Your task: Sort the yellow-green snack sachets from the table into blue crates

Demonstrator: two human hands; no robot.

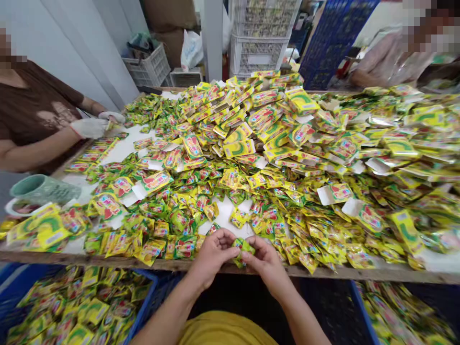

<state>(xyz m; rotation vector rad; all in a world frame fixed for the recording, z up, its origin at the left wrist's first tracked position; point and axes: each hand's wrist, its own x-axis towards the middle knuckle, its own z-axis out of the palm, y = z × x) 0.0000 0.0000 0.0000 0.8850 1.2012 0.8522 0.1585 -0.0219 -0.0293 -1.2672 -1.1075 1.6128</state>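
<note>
Between both hands, at the table's front edge, is a small green and yellow packet (241, 248). My left hand (215, 255) pinches its left side with thumb and fingers. On its right side, the thumb and fingers of my right hand (265, 261) close on it too. Just beyond my hands, a yellow packet (239, 218) lies on a bare white patch of the table (224, 213). Loose green packets (185, 247) lie to the left of my hands, and yellow packets (323, 239) to the right. What is printed on the held packet cannot be made out.
A high heap of flat yellow boxes (266, 120) covers the table's middle and right. A green mug (45, 189) stands at the left. Full blue crates (143, 306) sit below the edge. A gloved co-worker (39, 115) works at left; another person (391, 57) is at far right.
</note>
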